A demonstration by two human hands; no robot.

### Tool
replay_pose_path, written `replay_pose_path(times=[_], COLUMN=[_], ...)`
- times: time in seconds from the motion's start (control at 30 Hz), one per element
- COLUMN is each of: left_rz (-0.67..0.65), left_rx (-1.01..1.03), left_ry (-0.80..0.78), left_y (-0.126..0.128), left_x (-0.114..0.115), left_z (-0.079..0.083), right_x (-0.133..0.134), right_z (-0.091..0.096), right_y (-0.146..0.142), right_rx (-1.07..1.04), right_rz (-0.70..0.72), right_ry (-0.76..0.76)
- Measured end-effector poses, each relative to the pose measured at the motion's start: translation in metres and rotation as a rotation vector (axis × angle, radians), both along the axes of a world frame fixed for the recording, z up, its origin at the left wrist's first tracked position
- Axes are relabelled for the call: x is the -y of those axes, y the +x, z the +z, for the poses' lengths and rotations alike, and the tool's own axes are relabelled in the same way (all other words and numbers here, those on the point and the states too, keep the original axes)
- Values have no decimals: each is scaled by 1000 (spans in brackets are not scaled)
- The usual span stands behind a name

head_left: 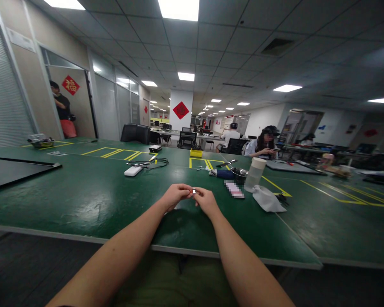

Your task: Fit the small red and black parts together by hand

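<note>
Red door sign (71,85): 福 | left hand (176,196), right hand (207,202): pinching shiny piece (194,191)

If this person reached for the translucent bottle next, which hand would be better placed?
Probably the right hand, which is nearer the translucent bottle than the left hand. Both seem to hold a small shiny piece, so the right would likely let go first.

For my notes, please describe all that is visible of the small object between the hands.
The small object shows a bright whitish face, with orange-red beside it, towards the left hand. Both this hand and the right hand pinch it over the green table. Its shape and material cannot be made out.
</note>
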State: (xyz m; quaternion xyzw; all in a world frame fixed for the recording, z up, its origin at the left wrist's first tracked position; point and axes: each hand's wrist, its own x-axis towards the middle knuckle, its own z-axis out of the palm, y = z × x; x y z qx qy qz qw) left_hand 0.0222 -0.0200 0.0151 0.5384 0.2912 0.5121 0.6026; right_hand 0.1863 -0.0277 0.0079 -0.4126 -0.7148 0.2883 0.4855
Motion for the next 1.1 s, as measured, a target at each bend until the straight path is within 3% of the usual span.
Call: replay_pose_path(times=[0.43, 0.67, 1.1], left_rz=[-31, 11, -11], left_rx=[33, 17, -48], left_ry=[30, -12, 57], left_y=[-1, -1, -2], left_x=[-2, -4, -3], left_z=[-2, -3, -5], right_x=[-3, -10, -7], right_z=[-2, -8, -7], right_y=[-1, -1, -2], right_rx=[-167, -305, -216], right_rz=[109, 101, 84], right_ry=[-91, -234, -175])
